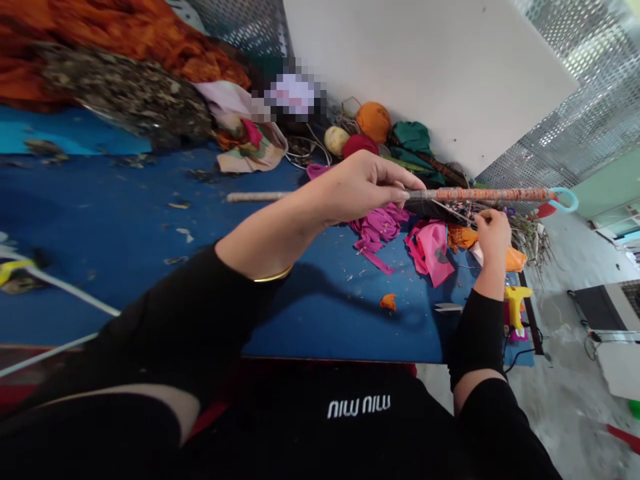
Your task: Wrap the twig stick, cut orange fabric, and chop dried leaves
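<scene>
A blue desk (pixel 310 280) ran across the head view, with a white board (pixel 400 60) and perforated metal sheeting (pixel 555 60) behind it and a grey floor (pixel 560 393) to the right. At the far left, orange cloth (pixel 125 40) lay heaped beside dark, dry plant matter (pixel 125 93).

The stick (pixel 493 195) was raised over the desk, nearly level from side to side. It was long and slender, plain greyish beige at its left end, with a grey band by the left hand (pixel 363 187). From there to the right it was covered in mottled orange-red and grey, the surface looking ringed, like close wrapping. A light-blue loop (pixel 565 200) stuck out at the right end. Part of the stick's length was hidden behind the left forearm and hand.

The left hand's thumb and fingers pinched the stick near the grey band. The right hand (pixel 494 237) was just below the orange-red part, its fingertips drawn together; whether they gripped something thin could not be made out.

Beneath and around lay magenta fabric (pixel 377 230), pink fabric (pixel 434 253) and a small orange scrap (pixel 388 302). Metal blades (pixel 449 307) rested near the right forearm, and a yellow glue gun (pixel 517 300) was by the desk's right edge. Beyond the stick sat an orange ball (pixel 373 121) and green cloth (pixel 411 136).
</scene>
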### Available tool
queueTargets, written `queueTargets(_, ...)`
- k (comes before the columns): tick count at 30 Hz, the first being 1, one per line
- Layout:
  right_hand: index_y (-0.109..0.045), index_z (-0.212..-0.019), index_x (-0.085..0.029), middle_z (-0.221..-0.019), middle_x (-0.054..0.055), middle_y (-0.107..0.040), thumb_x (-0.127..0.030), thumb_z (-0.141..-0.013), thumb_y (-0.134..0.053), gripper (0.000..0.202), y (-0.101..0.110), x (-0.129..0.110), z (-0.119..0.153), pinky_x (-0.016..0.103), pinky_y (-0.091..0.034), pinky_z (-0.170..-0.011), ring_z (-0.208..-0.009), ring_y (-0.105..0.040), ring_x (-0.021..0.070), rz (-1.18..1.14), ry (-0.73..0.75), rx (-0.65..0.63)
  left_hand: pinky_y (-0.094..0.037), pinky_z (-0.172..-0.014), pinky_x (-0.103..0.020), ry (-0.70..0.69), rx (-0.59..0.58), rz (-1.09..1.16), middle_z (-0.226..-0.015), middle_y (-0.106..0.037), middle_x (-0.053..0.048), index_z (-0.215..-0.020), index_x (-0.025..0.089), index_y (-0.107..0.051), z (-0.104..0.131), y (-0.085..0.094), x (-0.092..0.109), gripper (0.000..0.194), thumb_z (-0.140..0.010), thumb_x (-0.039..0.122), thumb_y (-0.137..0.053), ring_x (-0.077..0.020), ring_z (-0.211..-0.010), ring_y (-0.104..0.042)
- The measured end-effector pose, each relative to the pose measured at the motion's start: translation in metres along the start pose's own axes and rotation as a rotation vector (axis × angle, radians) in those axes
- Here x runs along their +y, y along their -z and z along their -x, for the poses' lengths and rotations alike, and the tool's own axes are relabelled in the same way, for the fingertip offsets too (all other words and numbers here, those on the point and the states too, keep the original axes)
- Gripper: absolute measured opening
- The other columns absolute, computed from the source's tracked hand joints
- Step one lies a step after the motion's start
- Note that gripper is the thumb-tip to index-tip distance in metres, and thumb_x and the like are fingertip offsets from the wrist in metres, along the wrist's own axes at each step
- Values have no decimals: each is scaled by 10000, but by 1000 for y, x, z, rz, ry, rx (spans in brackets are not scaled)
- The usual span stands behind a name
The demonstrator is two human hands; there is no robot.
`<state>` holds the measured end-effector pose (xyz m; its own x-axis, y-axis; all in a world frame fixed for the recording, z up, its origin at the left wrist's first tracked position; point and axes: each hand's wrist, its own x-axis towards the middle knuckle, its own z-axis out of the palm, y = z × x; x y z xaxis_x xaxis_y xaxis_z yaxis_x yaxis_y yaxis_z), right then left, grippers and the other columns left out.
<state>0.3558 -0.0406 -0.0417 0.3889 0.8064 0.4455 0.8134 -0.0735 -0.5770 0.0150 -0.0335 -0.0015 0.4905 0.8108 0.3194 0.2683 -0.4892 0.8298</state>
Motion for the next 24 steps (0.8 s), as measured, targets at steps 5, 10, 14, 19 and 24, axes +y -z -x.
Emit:
queueTargets(5, -757, -1133, -270, -1240, 68, -772, -550, -991, -560, 370, -36, -50, 40, 463, -525, -1153, -1240, -687, 236, -497, 287, -268, -604, -871, -282, -23, 30, 42, -960, -819, -53, -1143, 205, -866, 0, -11, 2, 371, -880, 199, -604, -179, -913, -755)
queueTargets(10, -741, -907, -249, -869, 10, -750, -628, -972, -638, 398, -38, -95, 84, 348, -613, -853, -814, -697, 172, -703, 315, -450, -616, -882, -290, -31, 76, 112, -925, -814, -50, -1083, 198, -873, -2, -15, 1, 306, -891, 188, -635, -182, -899, -762)
queueTargets(14, -679, -759, -242, -830, 29, -664, -531, -1048, -562, 425, -22, -107, 101, 382, -596, -880, -883, -685, 188, -582, 470, -35, -616, -868, -294, -32, 112, 153, -930, -817, -55, -1123, 176, -863, -4, -18, -4, 339, -887, 184, -620, -180, -878, -758)
queueTargets(19, -625, -773, -256, -861, 40, -639, -575, -1060, -512, 443, -29, -109, 101, 494, -605, -966, -913, -720, 222, -865, 568, -33, -606, -888, -303, -56, 84, 138, -965, -830, -54, -1111, 172, -866, -7, -30, -11, 333, -881, 179, -624, -199, -922, -761)
queueTargets(24, -520, -712, -245, -613, -61, -417, -564, -1020, -616, 454, -34, -115, 102, 304, -493, -611, -515, -391, 99, -1084, 389, -67, -591, -847, -311, 21, 120, -16, -908, -830, -37, -1163, 207, -860, -2, -40, -5, 345, -920, 174, -616, -188, -814, -748)
